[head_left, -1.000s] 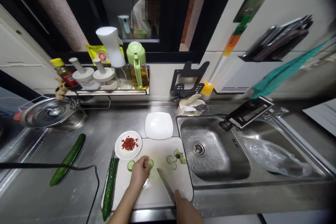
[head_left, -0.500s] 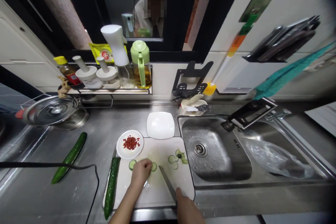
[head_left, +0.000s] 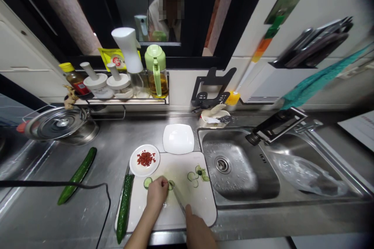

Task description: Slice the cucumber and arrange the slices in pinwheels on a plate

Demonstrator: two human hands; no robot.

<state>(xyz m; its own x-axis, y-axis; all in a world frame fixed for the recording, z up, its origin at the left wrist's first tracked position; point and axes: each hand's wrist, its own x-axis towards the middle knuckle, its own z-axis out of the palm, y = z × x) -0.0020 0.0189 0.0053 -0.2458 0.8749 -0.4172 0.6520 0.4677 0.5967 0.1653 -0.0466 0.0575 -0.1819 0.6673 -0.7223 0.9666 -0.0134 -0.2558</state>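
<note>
My left hand point(head_left: 157, 191) is closed over the white cutting board point(head_left: 140, 218), fingertips pinching at a round cucumber slice point(head_left: 171, 184). Another cucumber slice point(head_left: 147, 182) lies just left of that hand. Wrapped round a knife handle, my right hand point(head_left: 198, 227) holds the knife point(head_left: 179, 200), its blade slanting up and left, with the tip at the slice by my left fingers. Several thin cucumber slices point(head_left: 193, 179) lie on the board's right side. A whole cucumber point(head_left: 124, 206) rests along the board's left edge.
A white plate of red berries point(head_left: 146, 159) overlaps the board's top left corner. Behind the board is a white dish point(head_left: 178, 138). To the right lies the sink point(head_left: 248, 198); at left, a second cucumber point(head_left: 76, 177), a black cable point(head_left: 73, 183) and a lidded pot point(head_left: 78, 134).
The knife and my right hand have moved left, bringing the blade's tip to the slice at my left fingertips. My left hand has stayed nearly in place.
</note>
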